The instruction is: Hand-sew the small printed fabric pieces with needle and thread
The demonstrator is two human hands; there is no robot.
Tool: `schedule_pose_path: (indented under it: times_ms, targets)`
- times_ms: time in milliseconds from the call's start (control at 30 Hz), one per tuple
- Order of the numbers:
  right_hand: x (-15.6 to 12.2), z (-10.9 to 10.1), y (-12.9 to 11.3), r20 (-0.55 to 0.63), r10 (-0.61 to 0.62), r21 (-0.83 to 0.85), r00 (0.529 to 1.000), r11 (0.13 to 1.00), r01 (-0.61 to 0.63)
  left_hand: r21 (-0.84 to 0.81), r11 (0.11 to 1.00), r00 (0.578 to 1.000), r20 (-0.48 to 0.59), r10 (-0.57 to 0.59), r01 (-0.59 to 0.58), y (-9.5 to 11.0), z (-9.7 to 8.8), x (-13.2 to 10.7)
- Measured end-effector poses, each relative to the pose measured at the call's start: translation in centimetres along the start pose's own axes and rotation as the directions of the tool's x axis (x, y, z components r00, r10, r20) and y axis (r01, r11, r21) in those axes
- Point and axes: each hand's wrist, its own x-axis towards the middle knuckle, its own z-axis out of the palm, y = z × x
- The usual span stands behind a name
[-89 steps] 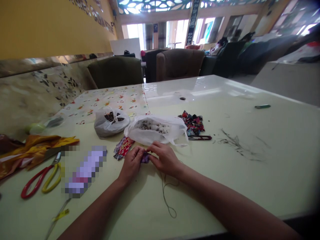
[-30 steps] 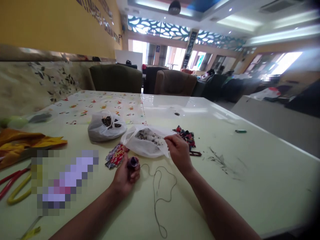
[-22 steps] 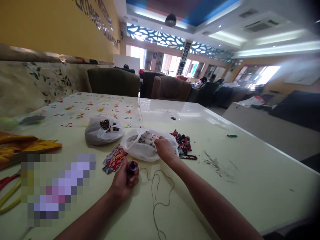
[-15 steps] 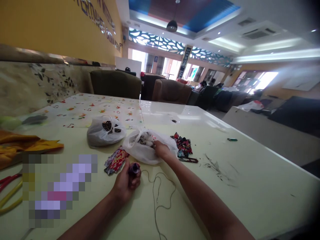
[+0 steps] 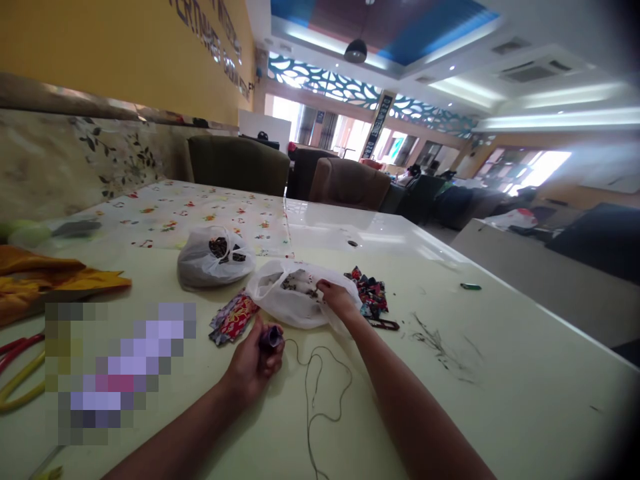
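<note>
My left hand (image 5: 257, 357) is closed around a small dark purple fabric pouch (image 5: 271, 337), its round mouth facing up. A long thin thread (image 5: 320, 413) trails from beside it over the table. My right hand (image 5: 339, 300) reaches into an open white plastic bag (image 5: 280, 303), fingers bent together at the white fluffy stuffing (image 5: 301, 283) with dark specks. What those fingertips grip is too small to make out. Patterned red and grey fabric pieces (image 5: 234, 320) lie just beyond my left hand. A pile of small colourful fabric pieces (image 5: 371, 293) lies right of the bag.
Another white bag (image 5: 195, 267) with dark contents stands at the back left. A brown-handled tool (image 5: 384, 325) lies by the pile, loose thread scraps (image 5: 440, 350) further right. Yellow cloth (image 5: 60, 280) and red-and-yellow handles (image 5: 23, 380) are on the left, a green object (image 5: 471, 287) near the right edge.
My right hand has shifted slightly right within the bag's opening, away from the middle of the stuffing. My left hand keeps its hold on the pouch. The whole view has swung a little.
</note>
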Motion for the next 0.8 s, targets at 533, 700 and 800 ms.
schedule_pose_path:
  times_ms: [533, 700, 800]
  targets:
    - [-8.2, -3.6, -7.5, 0.217, -0.043, 0.891, 0.975, 0.418, -0.179, 0.007, 1.0, 1.0, -0.001, 0.007, -0.007, -0.2, 0.1, -0.1]
    - [-10.0, -2.7, -8.9, 0.238, -0.079, 0.884, 0.968, 0.431, -0.182, 0.037, 0.999, 0.998, -0.04, 0.039, -0.038, -0.3, 0.4, -0.3]
    - [-10.5, -2.0, -9.2, 0.162, -0.124, 0.826, 0.979, 0.56, -0.065, 0.048, 0.997, 0.997, -0.046, 0.054, -0.052, -0.5, 0.5, -0.4]
